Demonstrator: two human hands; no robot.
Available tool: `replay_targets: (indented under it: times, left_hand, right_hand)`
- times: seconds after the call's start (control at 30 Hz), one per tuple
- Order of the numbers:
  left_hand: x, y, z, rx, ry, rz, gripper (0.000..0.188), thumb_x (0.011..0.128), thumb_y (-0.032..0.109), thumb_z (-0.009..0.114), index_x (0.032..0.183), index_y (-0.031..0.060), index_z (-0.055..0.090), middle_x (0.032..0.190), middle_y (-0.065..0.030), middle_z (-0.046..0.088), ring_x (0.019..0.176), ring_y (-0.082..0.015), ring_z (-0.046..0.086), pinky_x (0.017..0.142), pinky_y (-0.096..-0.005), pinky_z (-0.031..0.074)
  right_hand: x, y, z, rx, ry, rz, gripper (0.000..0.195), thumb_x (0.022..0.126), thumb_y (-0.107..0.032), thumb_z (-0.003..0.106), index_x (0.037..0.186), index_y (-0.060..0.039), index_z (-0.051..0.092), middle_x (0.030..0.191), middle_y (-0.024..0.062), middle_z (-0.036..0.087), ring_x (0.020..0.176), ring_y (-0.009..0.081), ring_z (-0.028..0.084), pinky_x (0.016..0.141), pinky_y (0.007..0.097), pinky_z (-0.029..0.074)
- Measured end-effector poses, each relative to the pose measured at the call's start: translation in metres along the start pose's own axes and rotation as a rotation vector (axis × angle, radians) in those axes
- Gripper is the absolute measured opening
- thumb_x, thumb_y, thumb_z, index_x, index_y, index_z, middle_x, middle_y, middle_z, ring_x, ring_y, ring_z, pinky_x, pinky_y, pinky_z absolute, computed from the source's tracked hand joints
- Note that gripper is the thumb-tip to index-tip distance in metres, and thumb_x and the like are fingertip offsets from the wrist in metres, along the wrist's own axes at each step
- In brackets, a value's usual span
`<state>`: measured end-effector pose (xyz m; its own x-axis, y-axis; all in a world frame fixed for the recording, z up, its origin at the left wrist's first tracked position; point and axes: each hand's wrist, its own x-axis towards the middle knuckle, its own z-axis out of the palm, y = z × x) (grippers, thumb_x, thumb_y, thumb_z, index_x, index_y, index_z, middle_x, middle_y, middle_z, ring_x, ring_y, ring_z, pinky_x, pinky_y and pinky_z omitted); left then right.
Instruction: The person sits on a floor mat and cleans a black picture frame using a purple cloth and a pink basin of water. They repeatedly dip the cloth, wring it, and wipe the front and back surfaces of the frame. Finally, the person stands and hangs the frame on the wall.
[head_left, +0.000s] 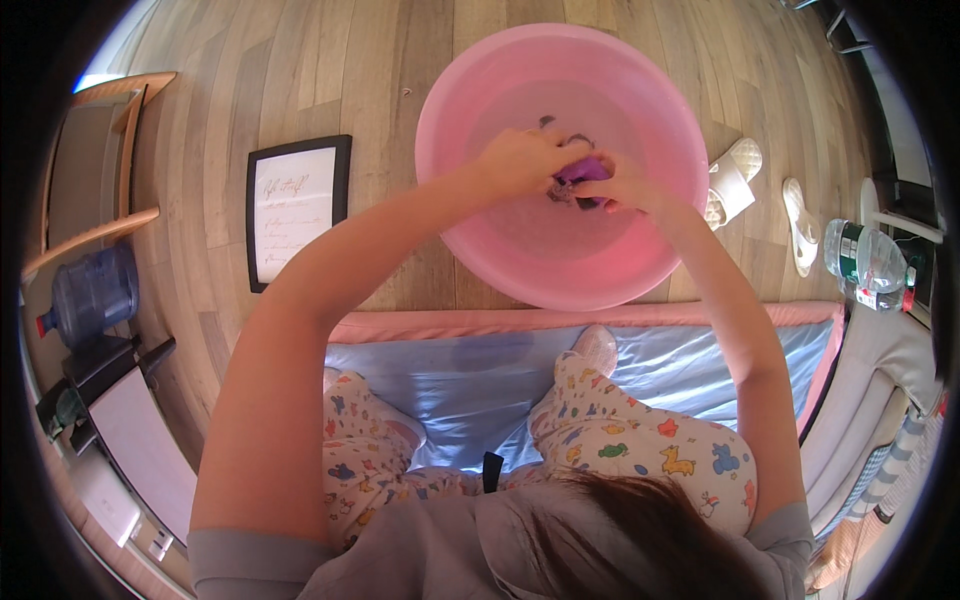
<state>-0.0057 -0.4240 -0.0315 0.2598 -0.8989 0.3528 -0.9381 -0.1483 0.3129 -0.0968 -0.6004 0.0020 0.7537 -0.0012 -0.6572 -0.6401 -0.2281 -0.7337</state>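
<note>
Both hands are over a round pink plastic basin (480, 247) that holds water. Between them is a small purple item (585, 171) with dark parts, perhaps cloth; its exact kind cannot be told. My left hand (525, 161) grips it from the left, the fingers bent over its edge. From the right, my right hand (622, 184) pinches the same item between thumb and fingers. Small dark curved shapes (579, 140) show just beyond my left hand, and dark, patchy matter lies under the fingers. The fingertips are partly hidden.
A black-framed print (341, 180) with writing lies on the wood floor left of the basin. White slippers (731, 187) and clear plastic bottles (870, 262) are at the right. A blue water jug (97, 292) lies far left. A blue mat with pink edging (465, 322) is under my feet.
</note>
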Motion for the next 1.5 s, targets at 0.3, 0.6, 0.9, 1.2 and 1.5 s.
replay_targets:
  times: [0.3,0.6,0.9,1.2,1.5]
  left_hand:
    - [0.001,0.012,-0.008,-2.012,-0.61,-1.319,0.018,0.083,0.015,0.062,0.093,0.0063,0.05,0.075,-0.004,0.049,0.049,-0.0049,0.037,0.033,-0.0177,0.026]
    - [0.005,0.027,-0.01,-0.842,-0.815,-0.89,0.028,0.065,0.019,0.071,0.084,0.0047,0.056,0.065,-0.0103,0.057,0.051,-0.0187,0.055,0.043,-0.0332,0.044]
    - [0.01,0.007,-0.019,-0.135,-0.418,-0.113,0.038,0.071,0.023,0.066,0.105,0.0113,0.054,0.085,-0.0131,0.065,0.076,-0.0314,0.064,0.067,-0.0439,0.05]
    - [0.029,-0.012,-0.017,-0.02,-0.254,0.194,0.042,0.068,0.024,0.068,0.105,0.0145,0.049,0.078,-0.0068,0.063,0.066,-0.0264,0.063,0.059,-0.0377,0.049]
    - [0.024,0.004,-0.025,-0.23,-0.218,-0.145,0.044,0.072,0.019,0.064,0.114,0.0138,0.051,0.091,-0.0101,0.065,0.078,-0.0323,0.062,0.065,-0.0396,0.05]
  right_hand:
    - [-0.008,0.014,0.015,-1.012,0.376,-0.861,0.091,0.057,-0.016,0.08,0.135,-0.0106,0.035,0.133,0.0146,0.038,0.124,0.0328,0.037,0.097,0.0402,0.04]
    - [0.0,0.008,0.021,-1.079,0.282,-0.603,0.031,0.059,-0.018,0.072,0.084,-0.0069,0.059,0.081,0.0141,0.062,0.074,0.0338,0.061,0.062,0.0413,0.048]
    - [-0.008,0.003,0.05,-0.643,0.496,-0.22,0.019,0.069,-0.022,0.067,0.081,-0.0068,0.066,0.076,0.0178,0.064,0.075,0.0367,0.062,0.064,0.0435,0.048]
    - [-0.015,-0.002,0.05,0.243,0.332,-0.047,0.014,0.065,-0.011,0.066,0.076,-0.002,0.064,0.062,0.0056,0.059,0.06,0.0117,0.056,0.053,0.0278,0.042]
    - [-0.011,-0.023,0.018,-0.38,0.343,-0.365,0.03,0.063,-0.01,0.071,0.091,-0.0057,0.063,0.071,0.0097,0.061,0.068,0.0216,0.061,0.061,0.0338,0.046]
